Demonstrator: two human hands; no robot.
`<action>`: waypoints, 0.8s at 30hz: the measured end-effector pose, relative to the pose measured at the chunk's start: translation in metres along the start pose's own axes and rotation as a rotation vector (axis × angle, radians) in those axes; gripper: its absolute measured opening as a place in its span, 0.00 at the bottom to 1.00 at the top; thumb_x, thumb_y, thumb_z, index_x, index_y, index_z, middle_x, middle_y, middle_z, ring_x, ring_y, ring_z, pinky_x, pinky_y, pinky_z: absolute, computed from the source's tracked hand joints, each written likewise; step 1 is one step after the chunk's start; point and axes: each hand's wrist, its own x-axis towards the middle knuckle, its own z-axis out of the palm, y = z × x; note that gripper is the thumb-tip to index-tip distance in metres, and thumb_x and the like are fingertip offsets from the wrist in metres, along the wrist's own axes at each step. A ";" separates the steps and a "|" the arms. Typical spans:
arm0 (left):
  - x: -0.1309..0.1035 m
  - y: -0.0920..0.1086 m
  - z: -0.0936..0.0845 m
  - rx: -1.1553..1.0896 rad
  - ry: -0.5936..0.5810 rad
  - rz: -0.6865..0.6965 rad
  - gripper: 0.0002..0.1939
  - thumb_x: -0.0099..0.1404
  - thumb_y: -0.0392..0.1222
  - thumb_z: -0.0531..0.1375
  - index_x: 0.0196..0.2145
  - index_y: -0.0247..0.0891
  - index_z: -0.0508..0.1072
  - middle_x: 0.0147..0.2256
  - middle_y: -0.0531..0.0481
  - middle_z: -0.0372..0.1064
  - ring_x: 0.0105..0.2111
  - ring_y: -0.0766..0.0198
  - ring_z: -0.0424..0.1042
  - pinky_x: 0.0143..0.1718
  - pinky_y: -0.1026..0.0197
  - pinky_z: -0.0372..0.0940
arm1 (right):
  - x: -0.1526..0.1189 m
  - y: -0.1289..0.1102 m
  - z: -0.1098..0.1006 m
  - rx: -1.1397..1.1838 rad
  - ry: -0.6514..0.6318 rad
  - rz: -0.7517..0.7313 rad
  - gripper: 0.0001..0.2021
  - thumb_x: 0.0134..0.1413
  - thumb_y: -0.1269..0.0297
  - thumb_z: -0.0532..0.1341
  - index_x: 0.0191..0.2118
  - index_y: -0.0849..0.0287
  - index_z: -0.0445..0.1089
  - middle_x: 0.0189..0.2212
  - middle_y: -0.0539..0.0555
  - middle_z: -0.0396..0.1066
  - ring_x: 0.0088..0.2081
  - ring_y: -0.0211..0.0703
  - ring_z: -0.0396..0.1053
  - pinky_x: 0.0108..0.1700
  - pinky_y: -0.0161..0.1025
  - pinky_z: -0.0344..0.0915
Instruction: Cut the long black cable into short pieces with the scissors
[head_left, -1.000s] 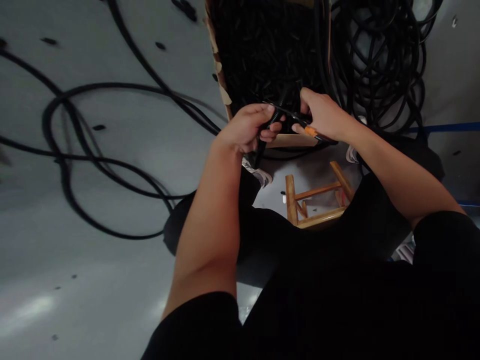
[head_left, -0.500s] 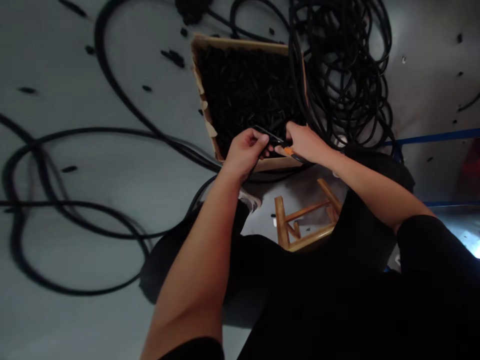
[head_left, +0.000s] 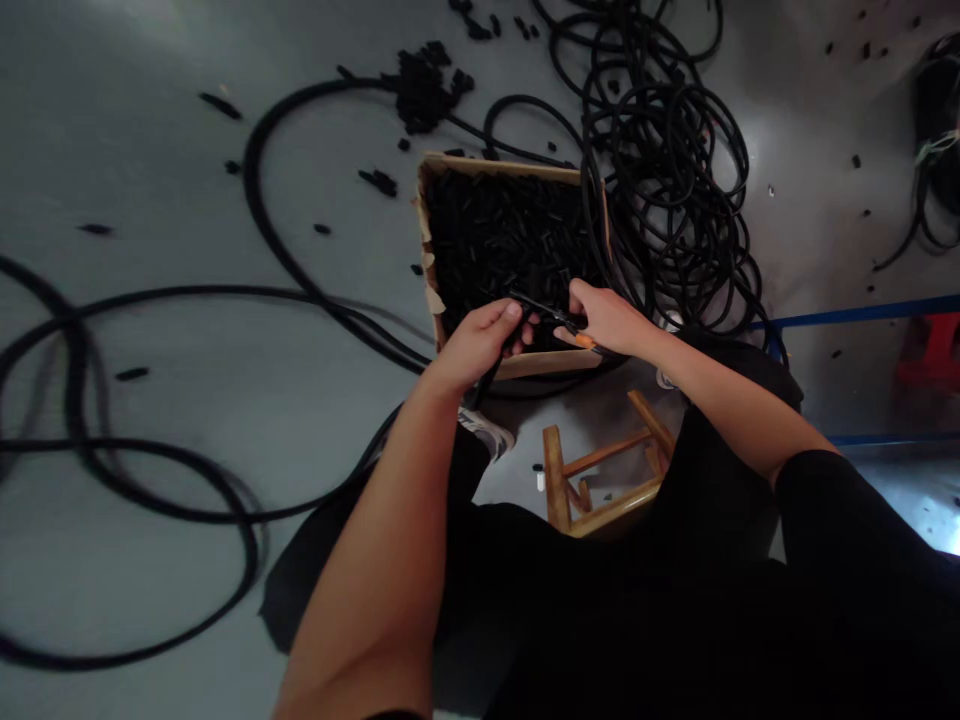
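Over the near edge of a cardboard box point(head_left: 551, 364), my left hand point(head_left: 486, 338) pinches a black cable point(head_left: 487, 382) that hangs down below the fingers. Beside it on the right, my right hand point(head_left: 609, 318) is wrapped round a cutting tool with orange on its handle point(head_left: 586, 341). The tool's dark jaws point left, close to the cable end at my left fingertips; whether they touch it is too dark to tell. Many short black pieces point(head_left: 502, 225) fill the box beneath both hands.
Tangled black cable point(head_left: 667, 150) lies right of the box, and large cable loops point(head_left: 172, 290) spread over the floor at the left. Below the box is a wooden stool point(head_left: 556, 480). Black scraps point(head_left: 426, 88) lie beyond the box; a red object point(head_left: 934, 350) is at far right.
The view has shifted, so the box and hands appear lower. My hands keep their holds, and the tool's jaws now look closer to the left fingertips.
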 end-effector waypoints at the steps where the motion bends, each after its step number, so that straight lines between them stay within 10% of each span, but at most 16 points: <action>1: 0.001 -0.001 -0.003 -0.028 0.038 -0.012 0.30 0.62 0.73 0.71 0.31 0.42 0.73 0.27 0.48 0.72 0.23 0.64 0.65 0.23 0.63 0.59 | 0.000 0.000 -0.002 -0.015 -0.003 0.010 0.16 0.57 0.58 0.69 0.41 0.51 0.60 0.40 0.52 0.77 0.40 0.48 0.73 0.40 0.41 0.60; 8: 0.014 -0.009 -0.009 -0.329 0.333 -0.027 0.18 0.55 0.45 0.77 0.32 0.42 0.71 0.34 0.51 0.76 0.33 0.64 0.74 0.36 0.64 0.71 | -0.004 0.004 -0.008 -0.215 -0.102 -0.004 0.16 0.64 0.55 0.69 0.49 0.54 0.65 0.51 0.60 0.80 0.46 0.52 0.77 0.43 0.44 0.62; 18: 0.023 -0.012 0.019 -0.305 0.282 0.029 0.21 0.45 0.43 0.80 0.30 0.40 0.73 0.33 0.54 0.73 0.35 0.64 0.68 0.43 0.62 0.67 | -0.012 -0.019 -0.009 -0.427 -0.133 -0.002 0.15 0.70 0.54 0.65 0.54 0.56 0.67 0.58 0.65 0.80 0.51 0.62 0.80 0.44 0.49 0.65; 24: 0.024 -0.016 0.019 -0.113 0.329 0.045 0.16 0.65 0.46 0.74 0.42 0.40 0.73 0.39 0.51 0.76 0.43 0.60 0.75 0.54 0.57 0.69 | -0.007 -0.018 -0.008 -0.322 -0.070 0.113 0.14 0.66 0.55 0.67 0.50 0.56 0.69 0.47 0.61 0.82 0.45 0.56 0.79 0.42 0.45 0.62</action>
